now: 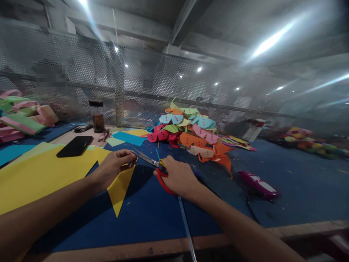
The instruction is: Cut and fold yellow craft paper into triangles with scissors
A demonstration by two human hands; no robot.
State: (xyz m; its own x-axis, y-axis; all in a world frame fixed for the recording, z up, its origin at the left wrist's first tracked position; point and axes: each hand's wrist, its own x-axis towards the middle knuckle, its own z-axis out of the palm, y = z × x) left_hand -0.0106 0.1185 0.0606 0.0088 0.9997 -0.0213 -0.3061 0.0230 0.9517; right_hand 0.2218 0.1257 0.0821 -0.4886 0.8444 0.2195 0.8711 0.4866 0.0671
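Note:
My right hand (180,176) is closed around the red handles of a pair of scissors (163,182). The blades point left, partly apart, and their tips reach the fingers of my left hand (117,163). Those fingers are pinched together at the upper end of a pointed piece of yellow paper (120,191); how far they cover it I cannot tell. A bit of yellow shows by my right thumb, too small to name. Below my right hand a long clear rod (185,227) runs down past the table's front edge.
Large yellow sheets (49,174) lie left, with a black phone (75,146) on them. Behind stands a dark-lidded jar (98,116). A pile of coloured, dotted paper shapes (188,127) sits at centre back. Right of it lies a purple corded tool (259,185) on the blue table (300,182).

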